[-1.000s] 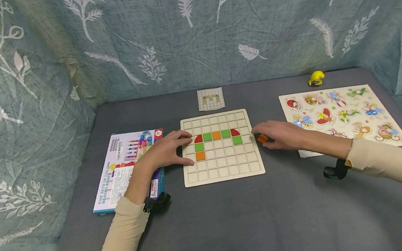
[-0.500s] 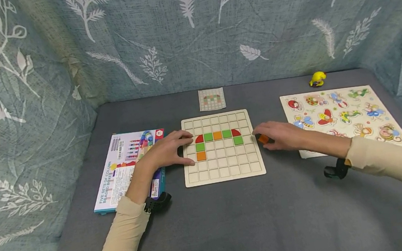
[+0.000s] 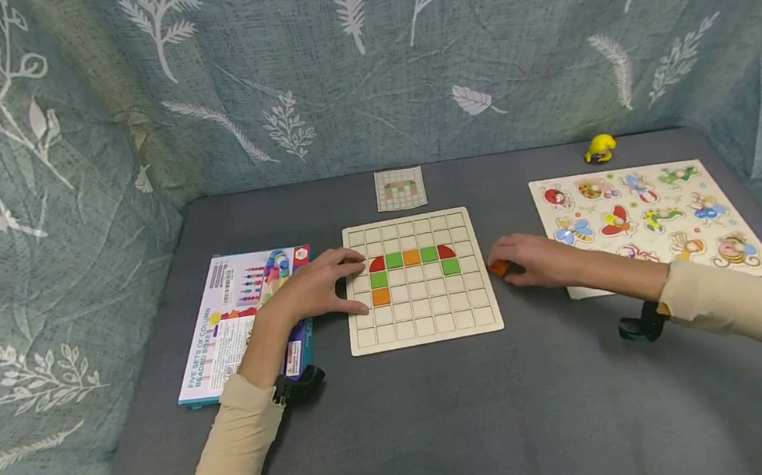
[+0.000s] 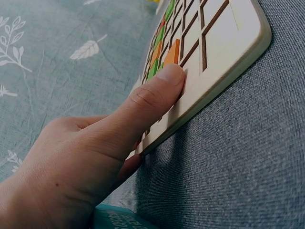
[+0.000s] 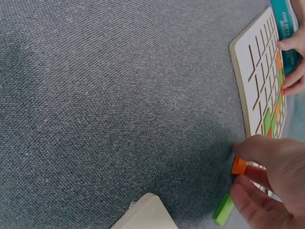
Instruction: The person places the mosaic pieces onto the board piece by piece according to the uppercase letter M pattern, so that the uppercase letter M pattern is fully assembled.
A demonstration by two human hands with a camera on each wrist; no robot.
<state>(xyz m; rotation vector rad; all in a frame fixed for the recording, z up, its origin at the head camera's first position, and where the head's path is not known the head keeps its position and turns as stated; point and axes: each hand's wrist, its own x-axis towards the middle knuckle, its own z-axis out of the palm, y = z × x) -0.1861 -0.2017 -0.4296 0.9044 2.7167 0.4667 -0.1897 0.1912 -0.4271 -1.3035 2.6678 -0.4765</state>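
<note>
My left hand (image 3: 315, 282) rests at the left edge of a wooden grid board (image 3: 426, 326), thumb lying on its top. Red, green and orange pieces sit in the grid in an arch, with an orange square (image 3: 381, 296) at its lower left. My right hand (image 3: 532, 259) is just off the board's right edge and pinches an orange block (image 5: 239, 165) between thumb and fingers. Beside those fingers in the right wrist view, a green block (image 5: 223, 210) lies on the cloth; the head view hides it behind the hand.
Behind the board lies a small pattern card (image 3: 400, 189). A bead set box (image 3: 212, 366) lies under the left forearm. On the right are an insect picture board (image 3: 651, 191) and a yellow toy (image 3: 600, 148). A patterned curtain (image 3: 337, 101) hangs behind the dark table.
My right hand has drawn slightly away from the board's right edge, its fingers now closer around the orange block. The left hand and the pieces in the grid stay put.
</note>
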